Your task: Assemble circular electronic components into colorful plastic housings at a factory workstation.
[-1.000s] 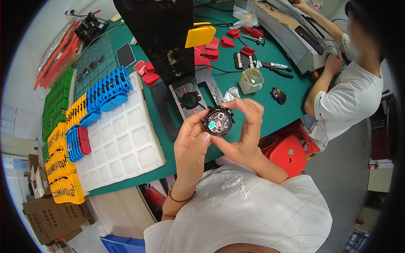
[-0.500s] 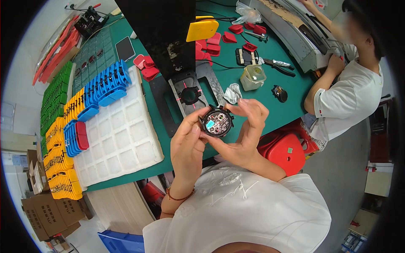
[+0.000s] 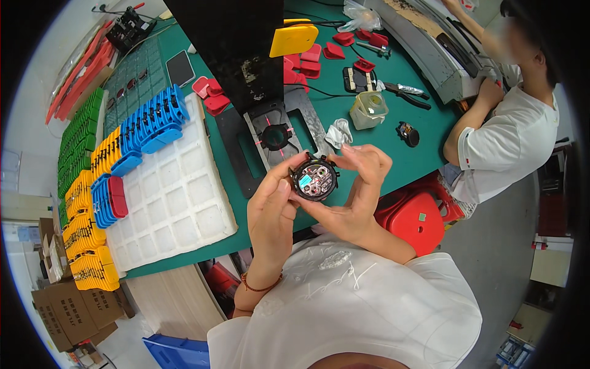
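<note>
Pinches round black watch case (image 3: 314, 179), open on silvery parts (image 3: 319, 184) and turquoise patch (image 3: 305, 181), between half-closed left hand (image 3: 271, 206) and half-closed right hand (image 3: 357, 209), near front edge of worktop (image 3: 399, 163).

Pretty bright light's washing over the green desk (image 3: 430, 132), fisheye's bending edges, corners are going black.

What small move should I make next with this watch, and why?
I'd perhaps turn the watch slightly between your left hand and right hand: its inner parts show, but your grip hides some of its rim.
</note>
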`<state>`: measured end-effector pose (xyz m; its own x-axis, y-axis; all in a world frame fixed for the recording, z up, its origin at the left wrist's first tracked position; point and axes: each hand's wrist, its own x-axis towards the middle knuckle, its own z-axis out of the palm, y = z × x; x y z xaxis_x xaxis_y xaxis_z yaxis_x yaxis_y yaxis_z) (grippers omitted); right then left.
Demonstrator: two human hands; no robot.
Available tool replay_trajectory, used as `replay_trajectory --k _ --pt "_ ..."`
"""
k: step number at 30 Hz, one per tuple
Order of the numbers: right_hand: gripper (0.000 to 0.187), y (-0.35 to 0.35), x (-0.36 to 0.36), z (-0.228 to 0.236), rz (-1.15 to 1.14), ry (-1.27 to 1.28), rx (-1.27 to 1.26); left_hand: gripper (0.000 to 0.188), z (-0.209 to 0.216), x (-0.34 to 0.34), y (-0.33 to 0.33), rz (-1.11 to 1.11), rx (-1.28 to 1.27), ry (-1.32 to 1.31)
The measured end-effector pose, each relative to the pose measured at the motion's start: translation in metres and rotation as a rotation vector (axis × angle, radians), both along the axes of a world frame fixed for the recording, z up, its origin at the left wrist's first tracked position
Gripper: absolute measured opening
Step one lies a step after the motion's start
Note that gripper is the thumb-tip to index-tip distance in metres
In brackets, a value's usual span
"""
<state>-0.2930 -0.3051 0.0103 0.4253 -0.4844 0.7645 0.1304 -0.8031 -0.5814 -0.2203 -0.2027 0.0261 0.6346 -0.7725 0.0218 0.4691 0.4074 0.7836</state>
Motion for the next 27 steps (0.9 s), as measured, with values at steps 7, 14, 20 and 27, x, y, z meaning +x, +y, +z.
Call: replay_trajectory --k 7,14,20,27 --pt "0.076 -0.0009 0.0012 -0.0016 0.014 -0.040 0.010 0.037 -0.0005 0.0005 -0.0001 -0.026 -0.007 0.017" --pt "0.075 -0.0001 0.0012 -0.0012 0.025 -0.042 0.000 0.038 -0.0001 0.0003 0.0006 0.008 0.024 0.002" --pt "0.073 0.0018 0.0024 -0.0027 0.044 -0.064 0.004 0.040 0.0012 -0.0011 0.0016 0.067 0.068 -0.023" --pt "0.073 0.0026 0.0025 -0.0056 0.051 -0.078 -0.013 0.038 0.0011 -0.0007 0.0056 0.057 0.050 -0.030"
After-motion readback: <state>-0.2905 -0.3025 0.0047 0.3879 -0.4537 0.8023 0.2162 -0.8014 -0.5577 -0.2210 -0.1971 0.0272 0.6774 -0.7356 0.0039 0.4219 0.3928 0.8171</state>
